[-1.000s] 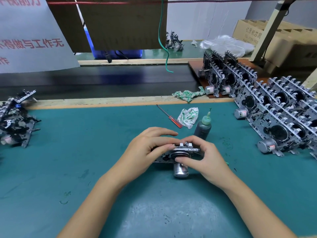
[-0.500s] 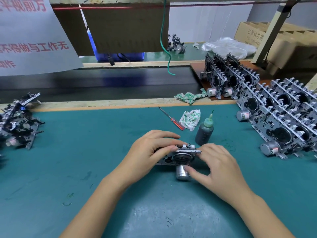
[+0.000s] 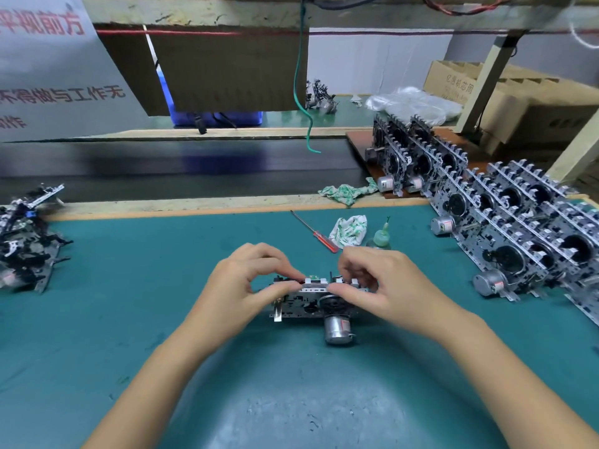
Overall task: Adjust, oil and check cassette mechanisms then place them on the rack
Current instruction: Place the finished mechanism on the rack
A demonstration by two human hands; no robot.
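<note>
A cassette mechanism (image 3: 308, 303) stands on edge on the green mat (image 3: 129, 319) in the middle, its silver motor pointing toward me. My left hand (image 3: 246, 283) pinches its top edge from the left with thumb and fingers. My right hand (image 3: 376, 283) pinches the top edge from the right. Behind my right hand, partly hidden, is the oil bottle (image 3: 382, 234) with a green cap. Finished mechanisms stand in rows on the rack (image 3: 525, 241) at the right.
A red-handled screwdriver (image 3: 316, 233) and a patterned rag (image 3: 350, 230) lie beyond the hands. Another rag (image 3: 346, 191) sits on the wooden edge. A pile of mechanisms (image 3: 26, 244) lies at the far left. Cardboard boxes (image 3: 518, 102) stand at the back right.
My right hand has risen from the motor side to the mechanism's top edge and now hides most of the oil bottle. My left hand stays on the left end.
</note>
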